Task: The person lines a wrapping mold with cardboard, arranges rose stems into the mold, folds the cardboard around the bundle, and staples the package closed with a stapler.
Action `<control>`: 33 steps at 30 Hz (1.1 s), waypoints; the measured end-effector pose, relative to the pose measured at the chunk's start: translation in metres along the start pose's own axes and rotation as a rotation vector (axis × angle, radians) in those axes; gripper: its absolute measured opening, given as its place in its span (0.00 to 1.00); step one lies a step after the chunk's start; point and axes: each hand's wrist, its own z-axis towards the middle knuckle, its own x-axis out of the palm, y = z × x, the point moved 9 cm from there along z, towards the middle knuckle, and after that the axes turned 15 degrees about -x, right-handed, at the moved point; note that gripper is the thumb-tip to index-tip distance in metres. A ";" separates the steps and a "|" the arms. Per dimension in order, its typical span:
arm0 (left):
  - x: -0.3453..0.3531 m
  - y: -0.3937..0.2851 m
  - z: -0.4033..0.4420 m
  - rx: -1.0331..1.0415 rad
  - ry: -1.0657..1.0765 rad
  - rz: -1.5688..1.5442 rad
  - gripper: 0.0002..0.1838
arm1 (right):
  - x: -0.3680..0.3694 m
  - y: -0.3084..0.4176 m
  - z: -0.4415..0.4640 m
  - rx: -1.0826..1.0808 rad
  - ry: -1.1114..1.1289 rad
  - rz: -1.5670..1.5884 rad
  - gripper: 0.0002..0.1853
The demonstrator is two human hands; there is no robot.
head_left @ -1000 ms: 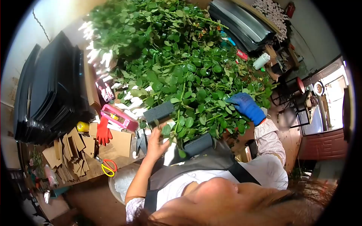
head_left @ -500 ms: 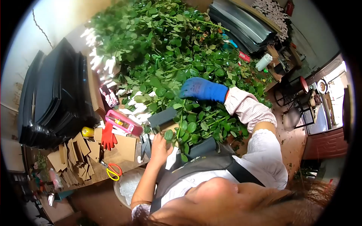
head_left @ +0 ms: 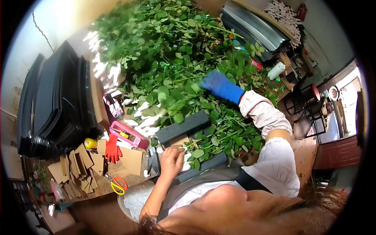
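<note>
My bare left hand (head_left: 171, 161) lies at the table's near edge, its fingers extended over white-wrapped flower heads (head_left: 185, 158) beside a dark ribbed sheet (head_left: 184, 127). Green leafy stems (head_left: 219, 137) lie between that sheet's raised far side and its near side (head_left: 211, 162). Over the large heap of leafy stems (head_left: 156, 43), my right hand (head_left: 222, 87), in a blue glove, is closed around a leafy stem (head_left: 192, 87). Motion blurs its leaves and the glove's fingertips.
Red-and-yellow scissors (head_left: 118, 185), a red glove (head_left: 113, 149) and a pink tape dispenser (head_left: 129, 135) lie at the left near cardboard pieces (head_left: 80, 164). Dark sheets (head_left: 51, 98) stand behind them. At the back right are metallic sheets (head_left: 254, 27) and a white bottle (head_left: 276, 71).
My right hand has moved right and slightly up, and leaves around it swing. The left hand has moved slightly right and down onto the white heads. More of the ribbed sheet shows.
</note>
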 end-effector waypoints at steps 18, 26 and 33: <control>0.002 0.009 0.003 -0.033 0.041 -0.067 0.06 | -0.106 -0.148 0.192 0.215 -0.465 -0.112 0.21; -0.001 0.006 0.004 0.004 0.039 -0.084 0.06 | -0.083 -0.194 0.166 0.397 -0.707 0.129 0.24; -0.002 0.002 0.003 0.017 0.033 -0.075 0.05 | -0.110 -0.153 0.028 0.289 -0.832 0.127 0.31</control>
